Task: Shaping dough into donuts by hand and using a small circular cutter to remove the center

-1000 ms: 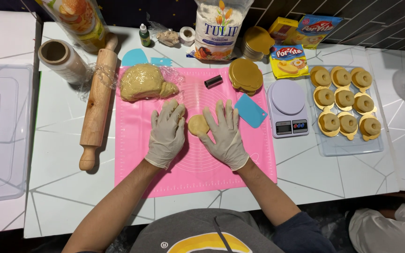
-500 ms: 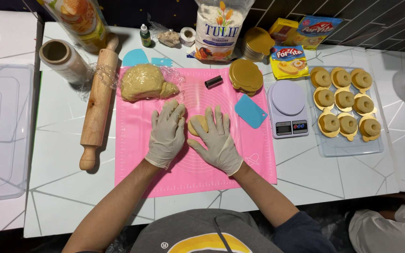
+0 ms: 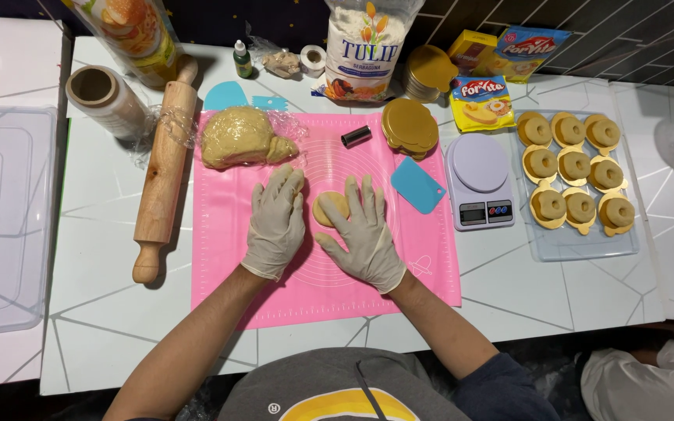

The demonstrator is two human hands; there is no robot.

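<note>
Item 1: our left hand (image 3: 276,221), gloved, lies flat and spread on the pink mat (image 3: 228,265), holding nothing, just beside the dough disc (image 3: 328,207).

Item 2: our right hand (image 3: 365,234), gloved, fingers spread wide, rests partly over the same disc near the mat's middle; it grips nothing.

Item 3: a wrapped dough lump (image 3: 242,137) sits at the mat's far left corner.

Item 4: a wooden rolling pin (image 3: 164,173) lies on the white counter (image 3: 103,312), left of the mat.

Item 5: a kitchen scale (image 3: 479,179) stands right of the mat, beside a tray (image 3: 579,243) of 9 ring-shaped pastries.
</note>
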